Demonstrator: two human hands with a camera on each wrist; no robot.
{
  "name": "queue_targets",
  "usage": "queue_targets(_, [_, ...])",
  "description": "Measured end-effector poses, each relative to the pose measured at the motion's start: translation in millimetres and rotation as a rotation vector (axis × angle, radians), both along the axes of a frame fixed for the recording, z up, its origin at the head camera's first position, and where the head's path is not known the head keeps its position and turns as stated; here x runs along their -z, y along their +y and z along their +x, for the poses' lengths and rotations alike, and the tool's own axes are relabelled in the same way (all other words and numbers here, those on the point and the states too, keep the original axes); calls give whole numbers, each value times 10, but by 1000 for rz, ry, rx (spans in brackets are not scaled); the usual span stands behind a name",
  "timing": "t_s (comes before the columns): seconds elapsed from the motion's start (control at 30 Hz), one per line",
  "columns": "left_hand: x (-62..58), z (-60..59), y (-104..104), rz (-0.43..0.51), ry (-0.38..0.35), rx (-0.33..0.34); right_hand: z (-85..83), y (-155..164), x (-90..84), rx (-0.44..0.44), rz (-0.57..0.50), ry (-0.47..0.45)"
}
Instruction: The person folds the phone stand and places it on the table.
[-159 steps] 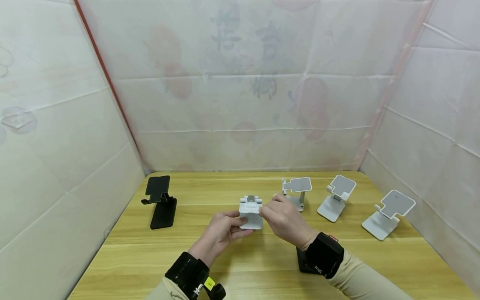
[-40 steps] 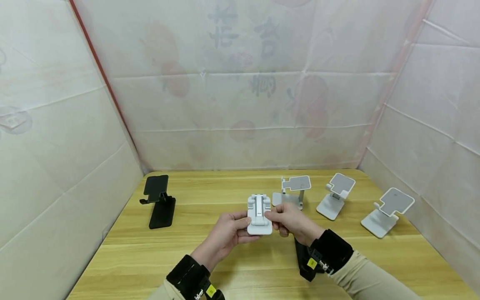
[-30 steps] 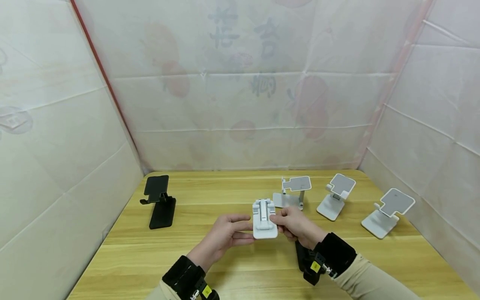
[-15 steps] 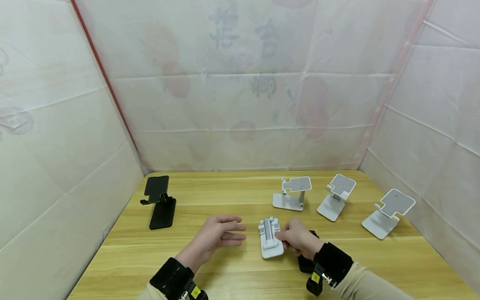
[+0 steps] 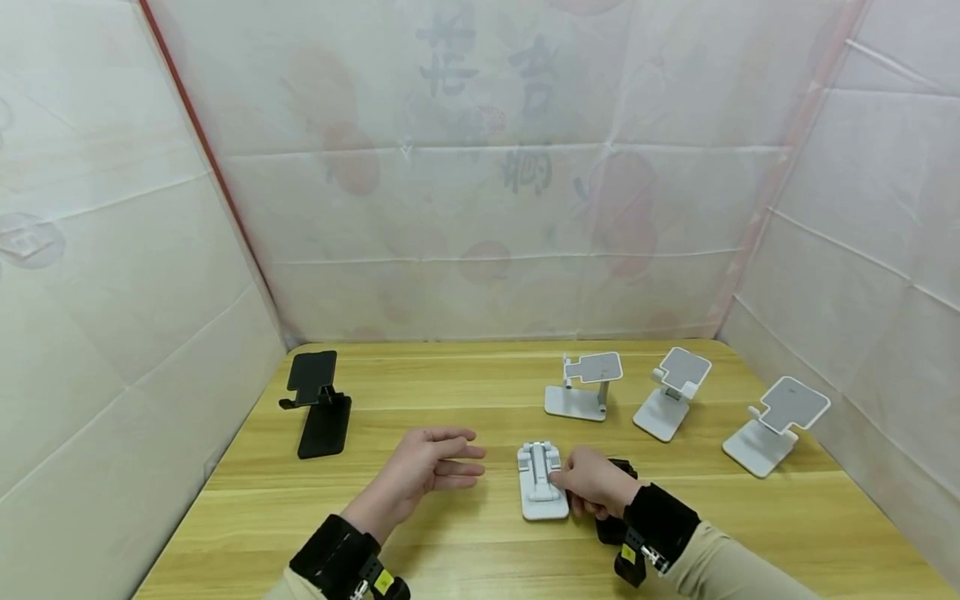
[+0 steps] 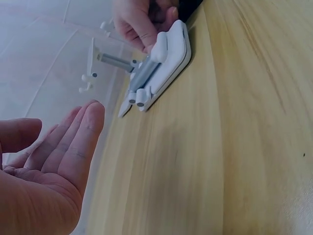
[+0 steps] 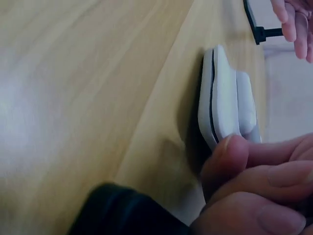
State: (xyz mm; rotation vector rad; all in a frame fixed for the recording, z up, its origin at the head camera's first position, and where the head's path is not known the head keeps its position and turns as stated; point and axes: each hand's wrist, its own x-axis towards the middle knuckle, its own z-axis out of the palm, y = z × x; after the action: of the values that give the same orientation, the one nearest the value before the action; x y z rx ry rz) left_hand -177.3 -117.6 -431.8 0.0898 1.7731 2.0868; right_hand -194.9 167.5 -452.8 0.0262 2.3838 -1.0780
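A folded white phone stand (image 5: pixel 542 492) lies at the middle front of the wooden table, or just touching it. My right hand (image 5: pixel 596 482) pinches its right edge, thumb on top and the other fingers curled beside it. The right wrist view shows the thumb against the edge of the white stand (image 7: pixel 220 98). To the left, my left hand (image 5: pixel 423 471) hovers above the table, fingers extended and apart from the stand. The left wrist view has that left hand (image 6: pixel 51 171) palm up with nothing in it. A black stand (image 5: pixel 613 527) sits partly hidden under the right wrist.
Unfolded white phone stands stand at the back right: one (image 5: pixel 576 403), a second (image 5: pixel 662 414) and a third (image 5: pixel 759 448). An unfolded black phone stand (image 5: pixel 326 425) is at the back left. White sheeting (image 5: pixel 480 208) encloses the table's back and sides.
The white stand was folded flat in both hands. Then the left hand let go and drew back left, while the right hand lowered the stand toward the front of the table.
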Motion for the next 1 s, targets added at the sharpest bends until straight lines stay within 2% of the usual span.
queue_targets(0.3, [-78, -60, -162, -61, 49, -51, -49, 26, 3, -98, 114, 37])
queue_targets(0.6, [-266, -104, -442, -76, 80, -218, -15, 6, -42, -106, 178, 93])
queue_targets(0.83, [-245, -106, -717, -65, 88, -278, -6, 0, -25, -125, 207, 132])
queue_targets(1.0, [-192, -103, -843, -64, 62, -316, -3, 4, -16, -125, 222, 146])
